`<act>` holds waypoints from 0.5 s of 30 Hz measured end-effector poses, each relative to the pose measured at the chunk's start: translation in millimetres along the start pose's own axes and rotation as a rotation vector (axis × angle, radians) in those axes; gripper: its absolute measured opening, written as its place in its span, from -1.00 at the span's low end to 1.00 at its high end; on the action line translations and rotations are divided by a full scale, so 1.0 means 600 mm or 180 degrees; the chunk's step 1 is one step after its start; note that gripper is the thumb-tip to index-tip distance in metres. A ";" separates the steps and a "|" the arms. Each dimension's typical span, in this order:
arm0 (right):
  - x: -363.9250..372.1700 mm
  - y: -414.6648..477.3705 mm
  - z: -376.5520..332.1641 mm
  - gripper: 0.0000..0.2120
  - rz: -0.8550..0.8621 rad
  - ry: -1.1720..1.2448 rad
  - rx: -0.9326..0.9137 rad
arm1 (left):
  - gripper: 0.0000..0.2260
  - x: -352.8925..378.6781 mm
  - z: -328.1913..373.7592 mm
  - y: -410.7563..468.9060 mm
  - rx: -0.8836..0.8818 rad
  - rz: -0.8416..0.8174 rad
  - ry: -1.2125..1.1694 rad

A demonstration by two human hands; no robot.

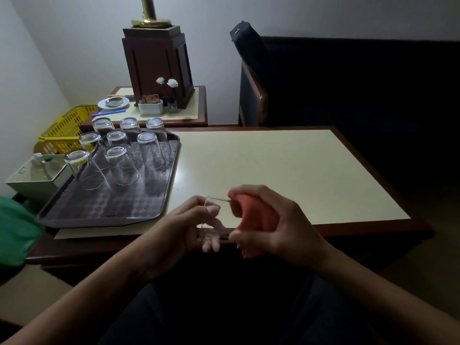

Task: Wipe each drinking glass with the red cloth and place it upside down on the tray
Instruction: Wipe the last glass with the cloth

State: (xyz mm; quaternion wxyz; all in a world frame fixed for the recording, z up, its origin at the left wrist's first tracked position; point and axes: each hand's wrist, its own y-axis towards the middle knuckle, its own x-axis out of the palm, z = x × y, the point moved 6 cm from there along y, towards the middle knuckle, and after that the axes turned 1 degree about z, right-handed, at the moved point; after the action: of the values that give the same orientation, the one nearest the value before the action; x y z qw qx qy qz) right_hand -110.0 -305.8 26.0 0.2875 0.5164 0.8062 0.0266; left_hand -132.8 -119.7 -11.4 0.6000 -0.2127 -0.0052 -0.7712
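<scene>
Eight glasses [151, 153] drained upturned on the tray [119, 207]; left hand [184, 227] gripped a ninth glass [222, 219], right hand [286, 227] clutched red cloth [256, 212] against it.

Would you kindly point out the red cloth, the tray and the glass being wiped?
red cloth [256, 215], head view, on its bunched middle.
tray [104, 210], head view, on its bare patterned floor.
glass being wiped [223, 217], head view, on its clear side wall.

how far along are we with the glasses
Done: eight glasses stand upside down on the tray. In hand: the left hand holds a ninth glass while the right hand holds the red cloth against it. Left: set that glass upside down on the tray; no other unwiped glass shows on the table.
</scene>
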 end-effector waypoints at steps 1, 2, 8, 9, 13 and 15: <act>0.003 0.002 0.014 -0.50 -0.0050 0.0872 0.0693 | -0.54 0.003 0.011 -0.005 0.0248 -0.0098 0.0302; 0.015 0.000 0.030 -0.57 -0.0233 0.1746 0.1353 | -0.54 0.007 0.021 -0.012 0.0506 -0.0211 0.0679; 0.052 -0.037 0.056 -0.29 -0.1806 0.2653 0.2821 | -0.44 0.039 0.042 -0.043 0.1616 -0.0593 0.2230; 0.049 -0.038 0.058 -0.29 -0.1843 0.2573 0.2828 | -0.43 0.036 0.043 -0.042 0.1544 -0.0590 0.2172; 0.017 -0.011 0.042 -0.63 -0.1238 0.1855 0.1891 | -0.41 0.018 0.039 -0.035 0.1064 -0.0301 0.1790; -0.007 -0.002 0.017 -0.49 -0.0924 0.0473 0.0833 | -0.51 0.020 0.032 -0.026 0.0854 0.0034 0.1537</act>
State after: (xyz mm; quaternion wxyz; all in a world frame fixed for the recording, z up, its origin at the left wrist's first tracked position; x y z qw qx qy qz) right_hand -104.8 -312.5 18.5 0.1585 0.4243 0.8877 -0.0820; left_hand -143.4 -121.3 14.1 0.6107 0.0586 0.0371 -0.7888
